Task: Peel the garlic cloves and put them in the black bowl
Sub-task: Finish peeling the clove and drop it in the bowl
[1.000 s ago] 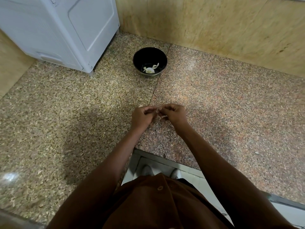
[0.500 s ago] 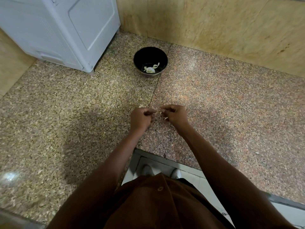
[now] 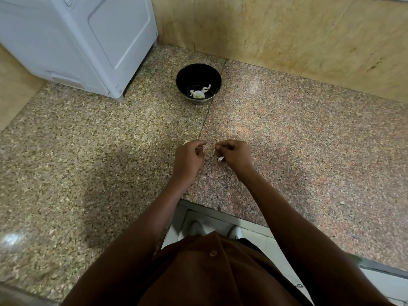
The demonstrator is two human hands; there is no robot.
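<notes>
Both hands hover apart over the granite table [image 3: 287, 129], fingers curled. Left hand [image 3: 189, 159] pinches something too small to tell at its fingertips; right hand [image 3: 235, 154] grips a garlic clove [image 3: 220, 159], a pale bit poking out under the fingers. Black bowl [image 3: 198, 72] sits farther back near the wall, holding peeled garlic pieces [image 3: 198, 93]. White appliance [image 3: 77, 40] stands far left.
</notes>
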